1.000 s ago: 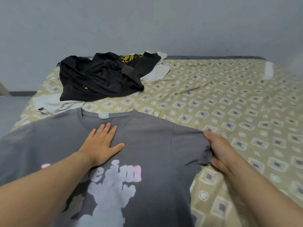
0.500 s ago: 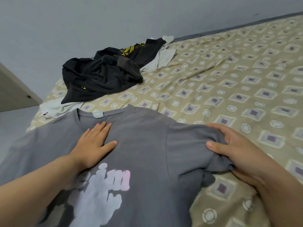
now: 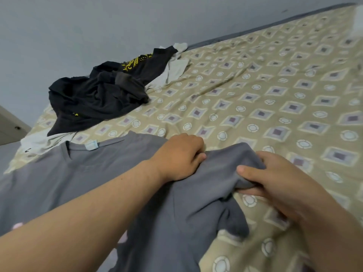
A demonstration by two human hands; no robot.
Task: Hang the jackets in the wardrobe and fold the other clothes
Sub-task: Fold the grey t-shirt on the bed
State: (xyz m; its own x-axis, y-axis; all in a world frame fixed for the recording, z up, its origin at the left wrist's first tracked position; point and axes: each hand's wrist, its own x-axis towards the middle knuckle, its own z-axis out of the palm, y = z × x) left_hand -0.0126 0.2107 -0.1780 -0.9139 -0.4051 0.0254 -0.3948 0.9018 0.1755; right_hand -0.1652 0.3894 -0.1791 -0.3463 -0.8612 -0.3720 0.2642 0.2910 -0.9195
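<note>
The grey T-shirt [image 3: 94, 177] is lying print side up on the near left part of the bed, spread over the patterned bedspread [image 3: 284, 99]. Its collar points away toward the wall, and there's a little pale blue label [image 3: 91, 144] showing inside the neck. A scrap of pink print [image 3: 17, 225] peeks out next to the left forearm.

The left hand [image 3: 176, 156] is down on the shirt's shoulder, right where the sleeve starts. Its fingers are curled under and dug into the cloth, so it's gripping the fabric, not lying flat on it. The right hand [image 3: 275, 179] has the short sleeve [image 3: 231, 160], thumb on top and fingers tucked underneath, pinching the hem end. The sleeve is lifted a bit off the bedspread, so the fabric humps up between the two hands. Below the sleeve, the side of the shirt is rumpled into a dark fold.

Further back near the wall [image 3: 98, 26] there's a crumpled heap of black clothes [image 3: 94, 99], well apart from both hands. One black piece with a yellow print [image 3: 141, 59] sticks out at the far end. A pale grey garment [image 3: 174, 72] lies along the heap's right side. Another light-coloured garment [image 3: 37, 143] pokes out from under the heap on the near left, just beside the T-shirt's collar. Honestly can't tell what kind of clothes any of those are.

At the far left edge there's a corner of some pale furniture [image 3: 9, 124], too cut off to identify.
</note>
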